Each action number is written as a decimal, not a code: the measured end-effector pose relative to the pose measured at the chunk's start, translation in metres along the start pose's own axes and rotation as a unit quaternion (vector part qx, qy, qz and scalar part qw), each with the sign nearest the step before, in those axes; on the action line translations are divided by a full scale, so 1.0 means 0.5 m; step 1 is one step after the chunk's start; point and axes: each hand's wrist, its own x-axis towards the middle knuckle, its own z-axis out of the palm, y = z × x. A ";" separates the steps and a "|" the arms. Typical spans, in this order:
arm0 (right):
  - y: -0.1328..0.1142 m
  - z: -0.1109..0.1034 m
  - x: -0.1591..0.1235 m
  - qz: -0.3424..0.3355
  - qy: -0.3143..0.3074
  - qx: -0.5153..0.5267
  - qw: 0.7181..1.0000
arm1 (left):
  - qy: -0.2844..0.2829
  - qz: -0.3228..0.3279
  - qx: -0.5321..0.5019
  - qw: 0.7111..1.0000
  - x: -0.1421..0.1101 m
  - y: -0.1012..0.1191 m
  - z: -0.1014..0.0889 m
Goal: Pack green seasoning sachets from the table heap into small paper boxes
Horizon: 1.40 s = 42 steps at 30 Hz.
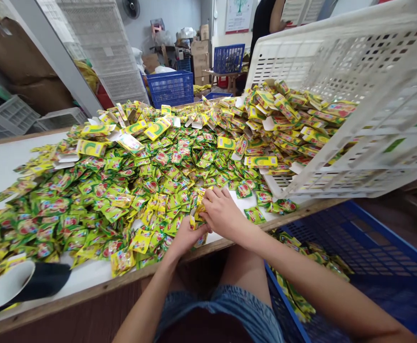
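A big heap of small green-and-yellow sachets [122, 190] covers the white table [1, 162]. At the table's front edge my left hand [185, 236] is closed round a small yellow box [198, 220] from below. My right hand [222, 212] is closed over the box's top, fingers pinched on it and on sachets there. Flat yellow boxes [90, 147] lie among the sachets toward the back.
A white plastic crate [354, 95] lies tipped on its side at the right, spilling boxes. A blue crate [365, 257] with filled boxes stands below right. A black-and-white cup [22, 283] lies at front left. Another person [265, 19] stands at the back.
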 end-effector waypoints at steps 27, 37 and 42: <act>0.002 0.119 -0.090 0.111 0.097 0.450 0.881 | 0.092 0.027 -0.087 0.992 -0.051 -0.030 0.000; -0.011 0.149 -0.081 0.047 0.058 0.467 0.881 | 0.150 0.077 0.082 0.982 -0.072 -0.025 -0.021; -0.017 0.150 -0.061 0.101 0.129 0.498 0.852 | 0.197 0.106 0.041 0.974 -0.068 -0.023 -0.018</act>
